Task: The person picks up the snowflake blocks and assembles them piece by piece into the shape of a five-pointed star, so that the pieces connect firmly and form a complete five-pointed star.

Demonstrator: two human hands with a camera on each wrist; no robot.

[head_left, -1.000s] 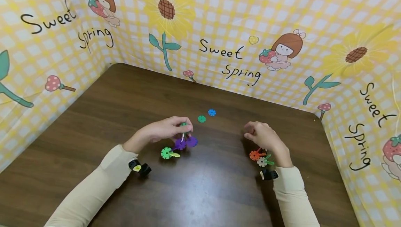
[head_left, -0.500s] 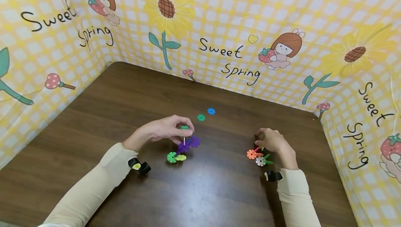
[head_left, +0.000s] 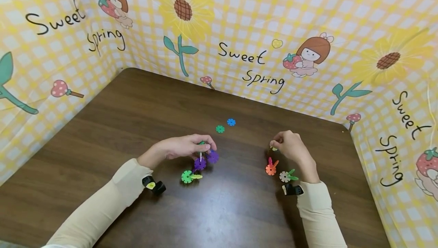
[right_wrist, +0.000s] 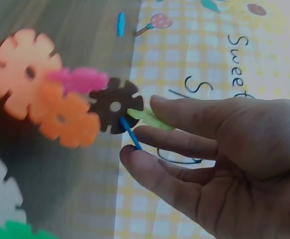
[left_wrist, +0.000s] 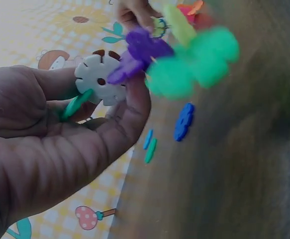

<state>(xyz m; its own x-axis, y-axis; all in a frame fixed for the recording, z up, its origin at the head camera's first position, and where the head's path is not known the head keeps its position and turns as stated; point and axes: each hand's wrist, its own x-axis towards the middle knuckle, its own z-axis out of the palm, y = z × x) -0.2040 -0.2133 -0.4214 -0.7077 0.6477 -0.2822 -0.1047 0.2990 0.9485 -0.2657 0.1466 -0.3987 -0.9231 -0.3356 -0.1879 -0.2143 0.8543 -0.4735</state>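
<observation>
In the head view my left hand (head_left: 186, 146) pinches a chain of slotted snowflake discs. A white disc (left_wrist: 97, 78) sits between thumb and fingers, joined to purple discs (head_left: 200, 163); beyond them are a green disc (head_left: 187, 177) and a yellow disc (head_left: 196, 177). My right hand (head_left: 290, 147) pinches a light green disc (right_wrist: 154, 119) in its fingertips. A brown disc (right_wrist: 116, 94) and a thin-looking blue disc (right_wrist: 131, 133) are joined with it. Close by, an orange disc (head_left: 271, 170) carries a pink disc (right_wrist: 82, 78) and a smaller-looking orange one.
A white disc with green ones attached (head_left: 284, 176) lies near my right wrist. Farther back lie a loose green disc (head_left: 220, 129) and a blue disc (head_left: 231, 122). The wooden table (head_left: 154, 99) meets a yellow checked cloth (head_left: 246, 31) at its back and sides.
My right hand went down to the right, then rose back up to the left with the light green disc. The orange cluster shifted slightly left. My left hand moved a little right with its chain.
</observation>
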